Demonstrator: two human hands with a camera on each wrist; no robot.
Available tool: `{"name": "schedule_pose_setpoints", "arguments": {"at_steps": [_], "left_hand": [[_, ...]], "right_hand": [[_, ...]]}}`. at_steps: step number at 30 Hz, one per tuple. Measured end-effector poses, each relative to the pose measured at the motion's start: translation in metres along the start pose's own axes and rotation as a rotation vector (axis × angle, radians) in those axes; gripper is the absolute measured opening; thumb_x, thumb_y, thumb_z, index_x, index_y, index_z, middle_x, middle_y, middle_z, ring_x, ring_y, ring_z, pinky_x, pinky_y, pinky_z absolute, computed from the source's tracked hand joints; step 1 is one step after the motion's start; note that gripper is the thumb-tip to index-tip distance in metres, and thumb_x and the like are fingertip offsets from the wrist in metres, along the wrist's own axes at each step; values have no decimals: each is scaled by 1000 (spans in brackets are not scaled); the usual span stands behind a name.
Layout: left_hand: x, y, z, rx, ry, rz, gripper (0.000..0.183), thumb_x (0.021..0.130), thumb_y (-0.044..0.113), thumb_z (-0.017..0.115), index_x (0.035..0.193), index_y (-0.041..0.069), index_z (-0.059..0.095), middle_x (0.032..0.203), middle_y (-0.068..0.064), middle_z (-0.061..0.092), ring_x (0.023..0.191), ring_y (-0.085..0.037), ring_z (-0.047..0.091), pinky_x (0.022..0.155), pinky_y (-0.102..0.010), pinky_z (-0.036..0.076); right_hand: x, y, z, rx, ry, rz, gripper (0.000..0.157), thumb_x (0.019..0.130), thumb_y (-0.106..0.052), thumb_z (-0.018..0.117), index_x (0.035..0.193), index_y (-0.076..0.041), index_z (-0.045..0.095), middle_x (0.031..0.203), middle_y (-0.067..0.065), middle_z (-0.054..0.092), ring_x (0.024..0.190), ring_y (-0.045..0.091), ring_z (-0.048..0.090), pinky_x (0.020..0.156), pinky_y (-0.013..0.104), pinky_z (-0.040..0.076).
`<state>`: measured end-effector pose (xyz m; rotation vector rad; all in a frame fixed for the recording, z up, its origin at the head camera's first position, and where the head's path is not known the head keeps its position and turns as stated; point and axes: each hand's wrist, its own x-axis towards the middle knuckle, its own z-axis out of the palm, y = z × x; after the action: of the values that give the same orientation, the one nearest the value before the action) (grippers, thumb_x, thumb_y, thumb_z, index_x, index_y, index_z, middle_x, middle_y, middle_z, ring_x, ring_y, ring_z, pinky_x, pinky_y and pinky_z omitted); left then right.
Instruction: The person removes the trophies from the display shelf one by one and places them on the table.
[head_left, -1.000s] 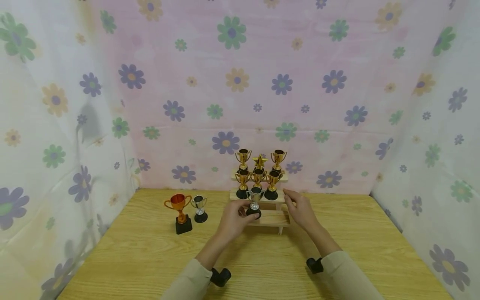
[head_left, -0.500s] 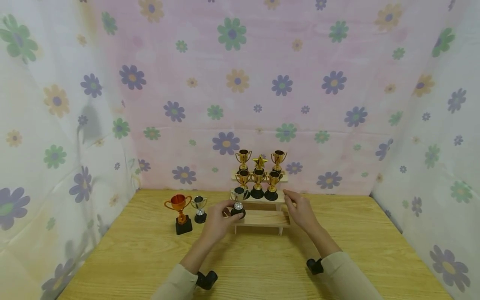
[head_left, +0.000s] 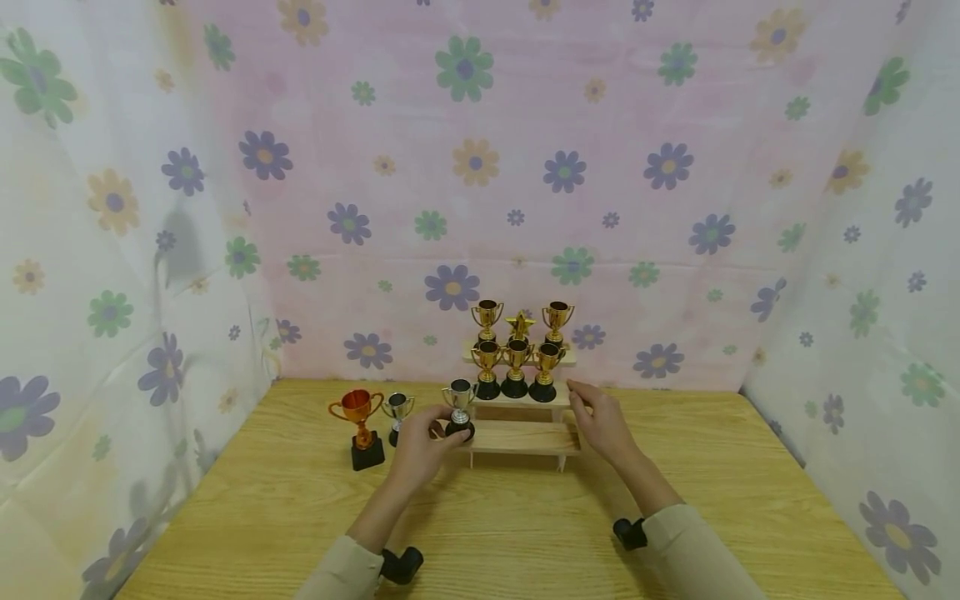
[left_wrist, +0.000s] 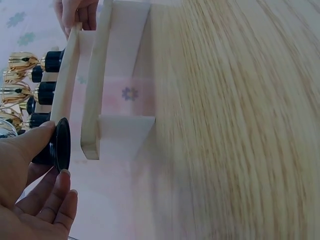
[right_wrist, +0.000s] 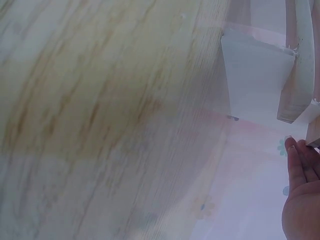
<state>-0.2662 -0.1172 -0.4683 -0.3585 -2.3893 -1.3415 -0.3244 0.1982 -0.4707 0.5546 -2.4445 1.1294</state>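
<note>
My left hand (head_left: pixel 420 448) holds a small silver trophy cup (head_left: pixel 459 406) by its black base, upright at the left end of a three-step wooden stand (head_left: pixel 521 437). In the left wrist view the thumb and fingers pinch that base (left_wrist: pixel 61 145), which is off the lowest step. My right hand (head_left: pixel 604 423) grips the right end of the middle step; in the right wrist view its fingers (right_wrist: pixel 296 167) reach the plank's end. Three gold trophy cups (head_left: pixel 517 357) line the middle step. On the top step, a gold star trophy (head_left: pixel 520 325) stands between two gold cups (head_left: pixel 557 317).
An orange-bronze trophy cup (head_left: pixel 358 408) on a square black base stands on the table (head_left: pixel 300 517), left of the stand. Another silver cup (head_left: pixel 397 407) is beside it, partly behind my left hand. Flower-patterned cloth (head_left: pixel 517 233) closes off the back and sides.
My left hand has moved left with the silver trophy cup, from in front of the middle step to the stand's left end. The right hand stays in place.
</note>
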Motion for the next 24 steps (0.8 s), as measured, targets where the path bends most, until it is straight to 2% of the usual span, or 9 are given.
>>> {"name": "schedule_pose_setpoints", "arguments": {"at_steps": [4, 15, 24], "left_hand": [[-2, -3, -2, 15, 14, -10, 24, 83, 11, 87, 104, 9, 77, 97, -3, 73, 74, -16, 59, 63, -26, 48], [-4, -10, -12, 48, 22, -91, 25, 83, 11, 86, 106, 6, 77, 98, -7, 73, 72, -17, 57, 58, -24, 44], [-5, -14, -14, 81, 51, -105, 27, 81, 9, 87, 105, 4, 77, 96, -9, 74, 67, -14, 55, 55, -24, 41]], "right_hand": [[0, 0, 1, 0, -2, 5, 34, 107, -9, 53, 135, 7, 62, 136, 27, 61, 118, 42, 64, 93, 54, 55], [1, -4, 0, 4, -7, 16, 35, 107, -10, 52, 136, 7, 61, 136, 27, 61, 120, 42, 63, 94, 54, 54], [0, -3, 0, -1, -2, 13, 34, 107, -9, 52, 135, 8, 61, 135, 27, 62, 119, 42, 64, 92, 54, 55]]}}
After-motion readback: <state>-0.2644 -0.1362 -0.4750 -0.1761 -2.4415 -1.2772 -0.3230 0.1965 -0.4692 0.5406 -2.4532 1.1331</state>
